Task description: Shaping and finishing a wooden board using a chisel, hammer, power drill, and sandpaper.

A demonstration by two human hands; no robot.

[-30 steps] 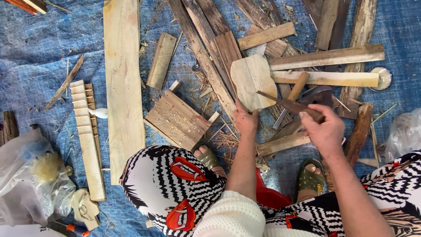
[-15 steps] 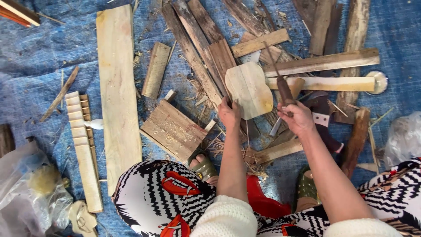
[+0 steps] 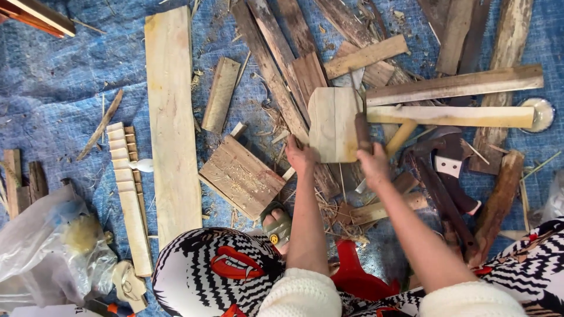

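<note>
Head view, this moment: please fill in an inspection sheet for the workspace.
Surface: blue tarp on the ground, strewn with chips and shavings.
Job's things: pale wooden piece, rounded corners; dark tool handle against its right edge.
Clutter: long pale plank, square board, weathered slats, notched strip, clear plastic bags.
Grippers: left hand holds the pale piece's lower left corner; right hand grips the handle.
Cables: nothing seen.
Surroundings: patterned clothing, sandalled foot, red stool.
</note>
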